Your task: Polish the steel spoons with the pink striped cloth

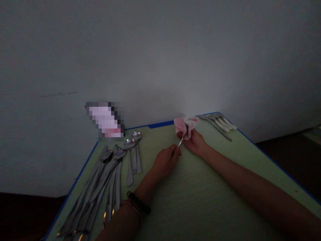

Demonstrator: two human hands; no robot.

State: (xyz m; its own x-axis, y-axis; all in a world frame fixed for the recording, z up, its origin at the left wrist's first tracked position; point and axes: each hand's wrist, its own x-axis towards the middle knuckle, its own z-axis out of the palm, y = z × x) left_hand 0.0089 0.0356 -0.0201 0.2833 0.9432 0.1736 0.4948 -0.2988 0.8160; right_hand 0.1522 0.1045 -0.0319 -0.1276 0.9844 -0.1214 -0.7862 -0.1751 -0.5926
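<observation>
My right hand (193,143) grips a crumpled pink-and-white cloth (186,126) at the far side of the table. A thin steel utensil handle (180,142) sticks out of the cloth toward my left hand (165,163), whose fingers close on its lower end. The utensil's head is hidden inside the cloth, so I cannot tell whether it is a spoon or a fork. A dark beaded bracelet (138,202) circles my left wrist.
The pale green table (200,190) has a blue edge and meets a white wall. Several long steel spoons (92,197) lie at the left, beside a pair of spoons (133,155). White-handled cutlery (220,123) lies far right. A pixelated patch (105,120) covers something at the corner.
</observation>
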